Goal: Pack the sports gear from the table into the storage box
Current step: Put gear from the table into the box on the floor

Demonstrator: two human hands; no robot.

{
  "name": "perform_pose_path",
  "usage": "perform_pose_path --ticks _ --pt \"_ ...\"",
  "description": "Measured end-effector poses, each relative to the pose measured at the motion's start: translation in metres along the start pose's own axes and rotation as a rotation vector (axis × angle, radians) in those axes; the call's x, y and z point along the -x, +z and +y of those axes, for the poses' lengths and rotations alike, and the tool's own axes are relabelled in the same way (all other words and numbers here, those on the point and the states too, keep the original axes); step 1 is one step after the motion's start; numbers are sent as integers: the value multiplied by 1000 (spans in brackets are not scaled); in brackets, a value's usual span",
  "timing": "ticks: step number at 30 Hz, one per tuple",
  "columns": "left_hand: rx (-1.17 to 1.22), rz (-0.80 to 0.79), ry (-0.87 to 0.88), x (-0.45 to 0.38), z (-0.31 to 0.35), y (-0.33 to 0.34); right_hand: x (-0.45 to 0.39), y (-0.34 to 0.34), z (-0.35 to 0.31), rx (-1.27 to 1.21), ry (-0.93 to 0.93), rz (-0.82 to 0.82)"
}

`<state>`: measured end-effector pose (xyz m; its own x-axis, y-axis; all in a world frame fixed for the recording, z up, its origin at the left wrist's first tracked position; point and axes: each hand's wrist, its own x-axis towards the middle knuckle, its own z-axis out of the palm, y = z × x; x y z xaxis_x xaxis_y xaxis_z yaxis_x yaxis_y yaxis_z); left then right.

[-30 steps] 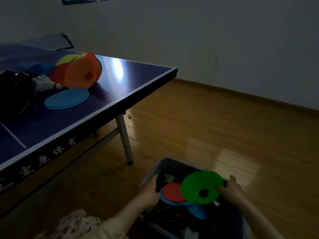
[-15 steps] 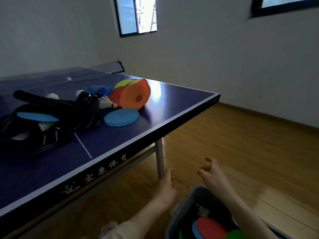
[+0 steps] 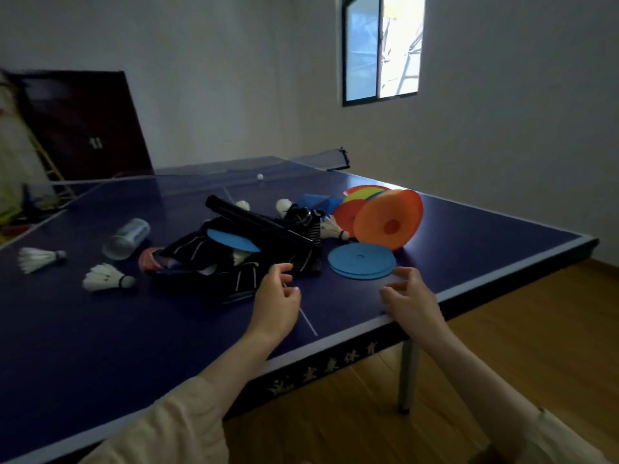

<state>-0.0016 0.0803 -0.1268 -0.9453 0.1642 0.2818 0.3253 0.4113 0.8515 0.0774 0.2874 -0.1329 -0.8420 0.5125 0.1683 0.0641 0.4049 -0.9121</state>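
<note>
Since the box, both hands, left hand (image 3: 275, 298) and right hand (image 3: 407, 298), have risen empty, fingers loose, over the desk (image 3: 469, 236) near the flat blue discs (image 3: 361, 261); I judge them light, flexible, best pinched at the rim

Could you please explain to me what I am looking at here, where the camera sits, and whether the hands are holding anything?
There is no machine here: a person wears a wide-angle camera on the head, so you look down along their own arms. The left hand and the right hand hover over a blue table-tennis table with loosely curled fingers, and neither holds anything. On the table lie flat blue discs, a tipped stack of orange training cones, a black bag, white shuttlecocks, a clear plastic tube and a small white ball. The storage box is not in view.
</note>
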Motion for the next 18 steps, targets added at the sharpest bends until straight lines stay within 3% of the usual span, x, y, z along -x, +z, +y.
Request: perform_pose_path --ticks 4,7,9,13,18 --pt "53 229 -100 -22 -28 -38 -33 31 -3 -25 79 -11" --pt "200 310 -142 -37 -44 -51 -58 51 -8 -349 258 5" --pt "260 305 -97 -44 -54 -53 -69 60 -12 -598 343 21" --pt "295 186 -50 -58 -67 -50 -81 70 -11 -830 416 83" --pt "290 91 -115 -90 -70 -47 -96 71 -9 -895 468 82"
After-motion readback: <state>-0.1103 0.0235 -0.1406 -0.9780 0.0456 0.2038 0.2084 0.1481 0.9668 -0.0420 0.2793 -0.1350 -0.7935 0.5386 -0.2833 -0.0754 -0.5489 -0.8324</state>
